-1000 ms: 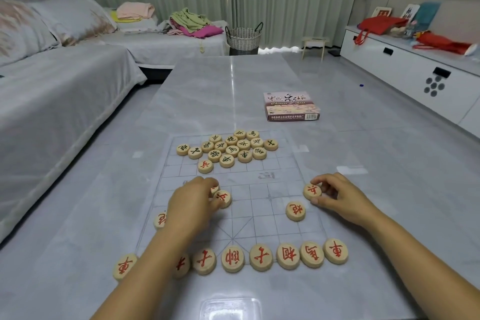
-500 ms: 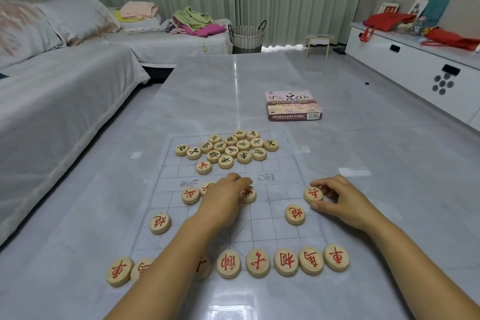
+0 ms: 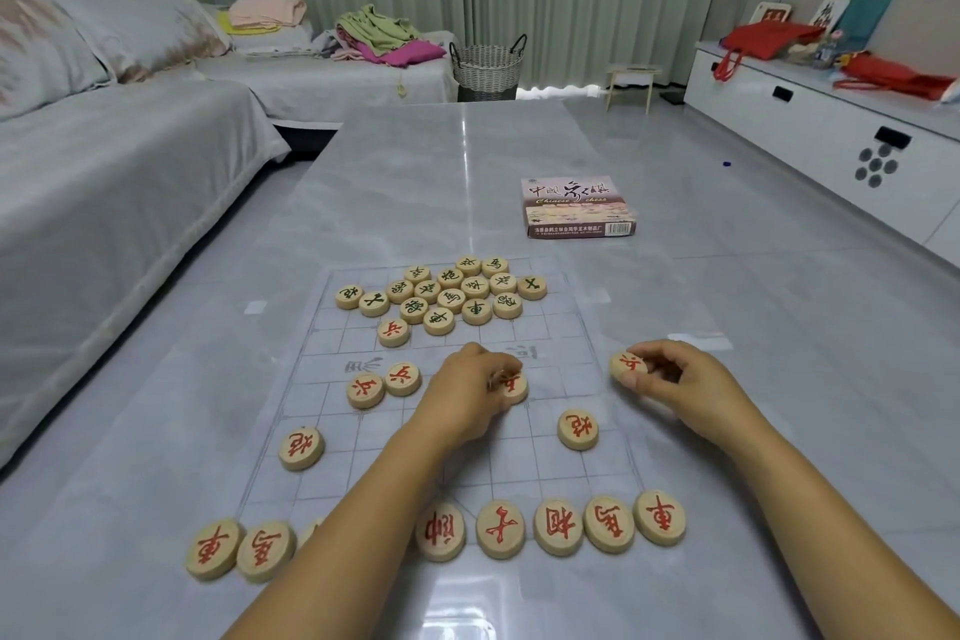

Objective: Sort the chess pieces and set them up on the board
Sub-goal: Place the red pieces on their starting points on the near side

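A clear board sheet (image 3: pixel 566 327) with a printed grid lies on the grey table. Red-lettered wooden discs form a row (image 3: pixel 556 528) along its near edge, partly hidden by my left forearm. Two red cannons (image 3: pixel 301 448) (image 3: pixel 577 429) sit one row up. Two red soldiers (image 3: pixel 383 382) lie left of my left hand (image 3: pixel 467 392), whose fingertips pinch another red soldier (image 3: pixel 514 386) at mid-board. My right hand (image 3: pixel 675 385) grips a red soldier (image 3: pixel 627 365) at the board's right edge. A cluster of green-lettered discs (image 3: pixel 447 294) and one red soldier (image 3: pixel 393 332) sit at the far side.
The chess box (image 3: pixel 577 208) lies on the table beyond the board, to the right. A grey sofa (image 3: pixel 104 203) runs along the left, a white cabinet (image 3: pixel 831 130) along the right, and a wicker basket (image 3: pixel 485 65) stands past the table's far end.
My left hand has slid right from the board's left part to its middle with one soldier, leaving two soldiers behind. My right hand has stayed on its soldier at the right edge.
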Action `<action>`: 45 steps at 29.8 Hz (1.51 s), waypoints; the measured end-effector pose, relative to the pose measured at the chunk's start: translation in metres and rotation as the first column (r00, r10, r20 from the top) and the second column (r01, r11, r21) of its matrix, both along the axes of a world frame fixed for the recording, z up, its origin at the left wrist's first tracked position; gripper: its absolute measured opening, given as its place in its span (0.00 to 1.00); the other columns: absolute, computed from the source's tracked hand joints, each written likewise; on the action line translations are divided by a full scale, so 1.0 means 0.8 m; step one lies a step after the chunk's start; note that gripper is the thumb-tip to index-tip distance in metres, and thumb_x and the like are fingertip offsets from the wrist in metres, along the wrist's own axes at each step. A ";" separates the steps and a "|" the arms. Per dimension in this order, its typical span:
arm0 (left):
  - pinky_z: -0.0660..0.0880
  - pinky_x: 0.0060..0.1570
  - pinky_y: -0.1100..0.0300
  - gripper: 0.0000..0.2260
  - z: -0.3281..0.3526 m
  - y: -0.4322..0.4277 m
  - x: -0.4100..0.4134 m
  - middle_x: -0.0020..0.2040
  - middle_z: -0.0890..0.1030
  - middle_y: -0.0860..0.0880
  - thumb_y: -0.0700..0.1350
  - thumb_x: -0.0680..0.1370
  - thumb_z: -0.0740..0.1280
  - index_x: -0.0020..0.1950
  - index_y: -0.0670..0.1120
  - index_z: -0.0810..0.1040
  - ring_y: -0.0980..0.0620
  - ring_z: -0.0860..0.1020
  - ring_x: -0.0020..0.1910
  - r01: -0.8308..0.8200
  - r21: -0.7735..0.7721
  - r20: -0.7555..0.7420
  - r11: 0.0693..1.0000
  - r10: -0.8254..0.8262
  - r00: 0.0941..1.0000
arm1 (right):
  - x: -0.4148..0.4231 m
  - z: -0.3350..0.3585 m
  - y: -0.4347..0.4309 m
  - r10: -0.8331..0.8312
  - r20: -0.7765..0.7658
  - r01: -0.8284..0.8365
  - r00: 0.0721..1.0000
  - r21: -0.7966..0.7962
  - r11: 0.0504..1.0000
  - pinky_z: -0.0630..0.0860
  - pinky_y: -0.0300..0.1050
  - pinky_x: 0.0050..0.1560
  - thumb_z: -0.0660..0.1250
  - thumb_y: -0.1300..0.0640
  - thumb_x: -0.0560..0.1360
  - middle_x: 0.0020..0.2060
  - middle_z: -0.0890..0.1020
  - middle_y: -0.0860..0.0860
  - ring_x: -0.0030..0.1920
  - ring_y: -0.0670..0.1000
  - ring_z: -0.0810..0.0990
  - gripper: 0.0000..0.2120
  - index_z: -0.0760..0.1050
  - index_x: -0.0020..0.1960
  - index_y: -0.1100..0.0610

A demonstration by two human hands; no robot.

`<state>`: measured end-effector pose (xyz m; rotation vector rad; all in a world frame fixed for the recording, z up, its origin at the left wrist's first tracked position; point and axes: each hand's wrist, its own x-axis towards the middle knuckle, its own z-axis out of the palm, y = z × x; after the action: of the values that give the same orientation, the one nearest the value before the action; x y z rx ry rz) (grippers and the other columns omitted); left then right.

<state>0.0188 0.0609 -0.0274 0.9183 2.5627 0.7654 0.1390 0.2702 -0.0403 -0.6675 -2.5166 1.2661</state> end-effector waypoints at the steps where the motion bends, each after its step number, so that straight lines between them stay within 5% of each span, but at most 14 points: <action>1: 0.68 0.58 0.59 0.19 -0.001 -0.002 0.000 0.62 0.72 0.47 0.40 0.75 0.66 0.66 0.50 0.72 0.48 0.71 0.60 0.020 0.016 0.005 1.000 -0.020 1.000 | 0.000 0.000 0.000 0.001 0.013 -0.002 1.000 0.035 0.999 0.71 0.36 0.43 0.72 0.51 0.69 0.46 0.78 0.51 0.45 0.49 0.76 0.14 0.76 0.53 0.52; 9: 0.70 0.48 0.63 0.24 -0.006 -0.009 0.002 0.54 0.73 0.50 0.43 0.69 0.74 0.63 0.45 0.71 0.54 0.72 0.50 -0.123 0.132 0.086 0.984 0.113 0.990 | 0.000 0.001 -0.010 0.009 0.066 -0.019 0.998 0.149 0.989 0.69 0.33 0.40 0.71 0.50 0.70 0.45 0.76 0.48 0.43 0.45 0.74 0.16 0.75 0.56 0.53; 21: 0.71 0.60 0.49 0.18 -0.008 0.001 0.006 0.59 0.73 0.48 0.46 0.70 0.73 0.59 0.49 0.76 0.48 0.73 0.57 -0.091 0.065 0.039 0.994 0.089 0.995 | -0.001 -0.002 -0.018 0.088 0.148 -0.121 0.985 0.228 0.966 0.66 0.31 0.43 0.71 0.50 0.71 0.50 0.72 0.47 0.48 0.45 0.72 0.18 0.74 0.58 0.52; 24: 0.71 0.61 0.49 0.18 -0.011 0.004 0.009 0.58 0.73 0.49 0.48 0.69 0.73 0.57 0.50 0.76 0.48 0.72 0.58 -0.124 0.063 0.008 0.990 0.123 0.992 | -0.001 -0.003 -0.018 0.088 0.148 -0.120 0.985 0.224 0.967 0.66 0.35 0.48 0.71 0.50 0.71 0.51 0.72 0.47 0.49 0.46 0.72 0.18 0.73 0.58 0.52; 33: 0.70 0.61 0.49 0.17 -0.013 0.004 0.012 0.58 0.73 0.49 0.50 0.70 0.73 0.57 0.50 0.75 0.48 0.72 0.58 -0.139 0.074 -0.009 0.988 0.140 0.990 | -0.001 -0.004 -0.017 0.091 0.137 -0.122 0.986 0.235 0.964 0.66 0.28 0.42 0.71 0.50 0.70 0.49 0.72 0.47 0.47 0.45 0.72 0.17 0.74 0.57 0.52; 45: 0.70 0.61 0.50 0.17 -0.014 0.004 0.013 0.58 0.73 0.50 0.50 0.70 0.72 0.57 0.50 0.75 0.49 0.71 0.58 -0.140 0.077 -0.012 0.987 0.141 0.990 | 0.001 0.000 -0.020 0.093 0.160 -0.129 0.983 0.231 0.964 0.66 0.36 0.49 0.71 0.50 0.70 0.51 0.72 0.48 0.49 0.46 0.72 0.18 0.73 0.59 0.52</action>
<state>0.0288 0.0638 -0.0388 0.7757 2.6523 0.9034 0.1395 0.2545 -0.0404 -0.5893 -2.8048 0.9506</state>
